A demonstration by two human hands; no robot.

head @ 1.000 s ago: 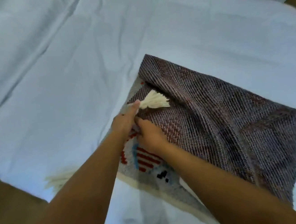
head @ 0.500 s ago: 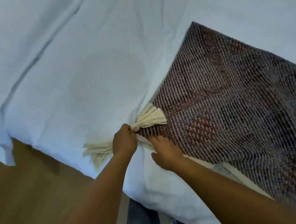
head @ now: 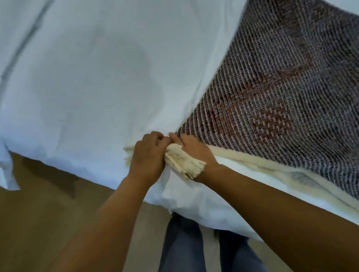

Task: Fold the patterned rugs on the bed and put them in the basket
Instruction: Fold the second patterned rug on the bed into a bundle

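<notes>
A patterned rug (head: 284,95) lies folded on the white bed (head: 93,74), its dark woven underside up with faint red shapes showing through. Its cream edge runs along the bed's near side. My left hand (head: 147,156) and my right hand (head: 194,149) meet at the rug's near corner at the bed edge. Both pinch that corner, and a cream tassel (head: 184,160) hangs between them. A second tassel (head: 127,154) peeks out left of my left hand. No basket is in view.
The white sheet hangs over the bed edge, with a loose corner (head: 2,172) at far left. A brown wooden floor (head: 32,215) lies below. My legs in blue jeans (head: 185,251) stand against the bed.
The folded corner has come down to meet the lower corner at the bed edge. My hands have closed together on the tassels, and the view has moved closer.
</notes>
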